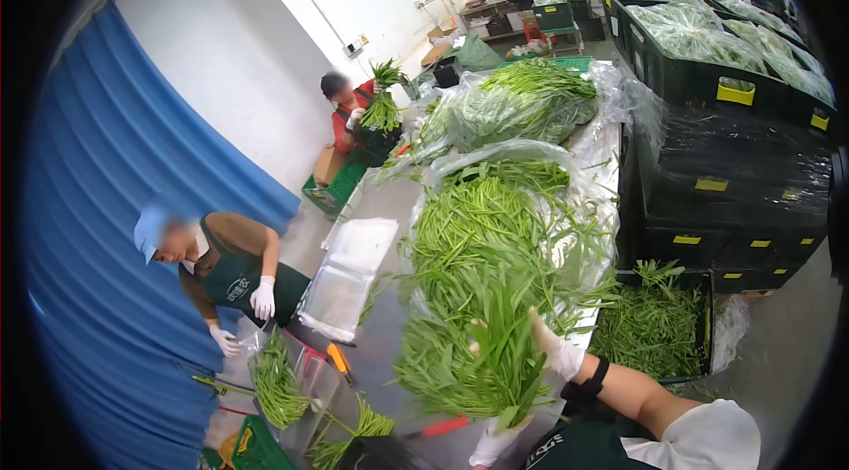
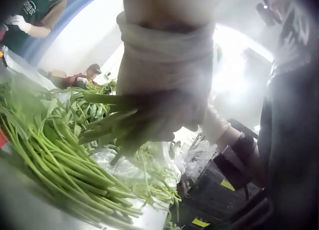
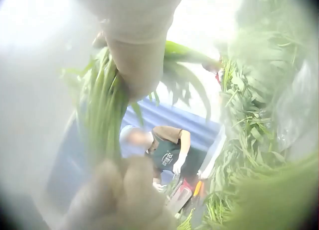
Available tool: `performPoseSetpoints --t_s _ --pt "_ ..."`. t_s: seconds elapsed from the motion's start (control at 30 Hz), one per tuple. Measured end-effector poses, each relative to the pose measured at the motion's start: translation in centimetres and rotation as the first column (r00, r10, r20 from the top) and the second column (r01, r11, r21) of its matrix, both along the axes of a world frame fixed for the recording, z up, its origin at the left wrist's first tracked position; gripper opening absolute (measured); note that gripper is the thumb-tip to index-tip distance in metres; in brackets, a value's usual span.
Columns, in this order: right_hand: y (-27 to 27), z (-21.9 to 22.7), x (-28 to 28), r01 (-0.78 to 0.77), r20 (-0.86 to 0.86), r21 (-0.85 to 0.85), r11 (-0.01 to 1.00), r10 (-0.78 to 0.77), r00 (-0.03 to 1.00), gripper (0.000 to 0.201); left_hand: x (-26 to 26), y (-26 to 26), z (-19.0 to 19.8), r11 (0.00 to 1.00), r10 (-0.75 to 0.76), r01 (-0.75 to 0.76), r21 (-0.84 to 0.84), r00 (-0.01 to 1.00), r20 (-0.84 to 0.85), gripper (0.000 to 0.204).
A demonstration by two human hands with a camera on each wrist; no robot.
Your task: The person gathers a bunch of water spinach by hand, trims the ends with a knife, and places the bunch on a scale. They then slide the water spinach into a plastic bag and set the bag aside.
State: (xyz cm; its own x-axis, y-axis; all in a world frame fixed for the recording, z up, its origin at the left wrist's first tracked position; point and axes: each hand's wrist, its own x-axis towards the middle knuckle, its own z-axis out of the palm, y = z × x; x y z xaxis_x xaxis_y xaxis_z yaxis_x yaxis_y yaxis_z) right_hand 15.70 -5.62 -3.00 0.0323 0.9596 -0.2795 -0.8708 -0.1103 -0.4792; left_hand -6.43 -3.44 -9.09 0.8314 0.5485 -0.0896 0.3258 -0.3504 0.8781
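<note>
Both gloved hands hold one bunch of water spinach (image 1: pixel 502 359), leaves up, over the near end of the table. My left hand (image 1: pixel 500 442) grips the bunch low down by its stems; in the left wrist view cut stem ends stick out from the same hand (image 2: pixel 167 85). Higher up, my right hand (image 1: pixel 559 351) reaches round the leafy part from the right, its thumb raised beside the leaves and its fingertips showing through on the far side. Stems (image 3: pixel 102 108) hang close to the camera in the blurred right wrist view. A large heap of water spinach (image 1: pixel 482 240) lies just beyond.
Clear plastic bags (image 1: pixel 349 271) lie left of the heap, near an orange-handled knife (image 1: pixel 339 359). Stacked black crates (image 1: pixel 725 160) stand along the right, with a crate of greens (image 1: pixel 654 324) below. Across the table a person in an apron (image 1: pixel 239 271) handles another bunch (image 1: pixel 279 386).
</note>
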Motion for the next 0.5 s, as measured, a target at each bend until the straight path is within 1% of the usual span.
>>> performPoseSetpoints --t_s 0.03,0.07,0.1,0.13,0.17,0.2,0.27,0.3,0.33,0.37,0.4,0.43,0.47,0.5 --pt "1.2 0.2 0.6 -0.095 -0.121 0.329 0.940 0.142 0.982 0.079 -0.4 0.0 -0.2 0.992 -0.052 0.053 0.117 0.999 -0.013 0.031" --pt "2.1 -0.2 0.9 -0.132 -0.185 0.631 0.765 0.313 0.931 0.081 -1.2 0.0 -1.2 0.992 -0.053 0.054 0.115 0.999 -0.015 0.031" --pt "2.6 -0.9 1.1 -0.132 -0.186 0.631 0.765 0.314 0.931 0.081 -2.2 0.0 -2.4 1.000 -0.009 0.011 0.025 0.996 -0.085 0.033" --pt "2.9 -1.6 1.3 -0.037 -0.221 0.527 0.849 0.179 0.959 0.081 -3.0 0.0 -3.5 0.997 0.030 -0.040 -0.061 0.987 -0.157 0.037" --pt "3.0 -1.7 1.3 0.064 -0.238 0.414 0.908 0.040 0.971 0.080 -3.1 -0.2 -3.3 0.997 0.034 -0.044 -0.062 0.987 -0.157 0.037" --pt "2.7 -1.5 1.3 0.060 -0.237 0.414 0.909 0.044 0.970 0.080 -3.1 -0.4 -2.9 0.996 0.068 -0.076 -0.049 0.987 -0.147 0.038" --pt "2.2 0.1 1.1 0.028 -0.148 0.386 0.922 0.032 0.988 0.082 -3.1 -0.5 -2.5 0.993 0.107 -0.113 -0.035 0.985 -0.132 0.039" --pt "2.3 -0.5 1.1 0.023 -0.147 0.388 0.921 0.037 0.988 0.082 -3.1 -0.4 -2.3 0.992 0.103 -0.116 -0.052 0.973 -0.206 0.040" --pt "2.4 -1.1 1.2 0.043 -0.134 0.300 0.953 -0.002 0.991 0.084 -3.1 -0.3 -1.9 0.990 0.096 -0.120 -0.068 0.955 -0.280 0.041" --pt "2.5 -1.6 1.2 0.066 -0.118 0.209 0.976 -0.042 0.992 0.086 -3.0 -0.3 -1.4 0.990 0.100 -0.123 -0.066 0.955 -0.279 0.041" --pt "2.5 -2.1 1.2 0.064 -0.117 0.210 0.976 -0.040 0.992 0.086 -2.8 -0.3 -0.9 0.991 0.090 -0.116 -0.061 0.940 -0.330 0.041" --pt "2.4 -1.8 1.3 0.126 -0.029 0.132 0.983 -0.123 0.992 0.084 -2.6 -0.2 -0.4 0.992 0.079 -0.109 -0.056 0.921 -0.381 0.041" --pt "2.3 -1.4 1.4 0.195 0.065 0.060 0.979 -0.198 0.978 0.083 -2.6 -0.2 -0.3 0.992 0.080 -0.110 -0.057 0.921 -0.380 0.041" --pt "2.1 -0.9 1.4 0.194 0.067 0.060 0.979 -0.198 0.978 0.083 -2.5 -0.1 -0.3 0.991 0.074 -0.104 -0.080 0.947 -0.314 0.041"
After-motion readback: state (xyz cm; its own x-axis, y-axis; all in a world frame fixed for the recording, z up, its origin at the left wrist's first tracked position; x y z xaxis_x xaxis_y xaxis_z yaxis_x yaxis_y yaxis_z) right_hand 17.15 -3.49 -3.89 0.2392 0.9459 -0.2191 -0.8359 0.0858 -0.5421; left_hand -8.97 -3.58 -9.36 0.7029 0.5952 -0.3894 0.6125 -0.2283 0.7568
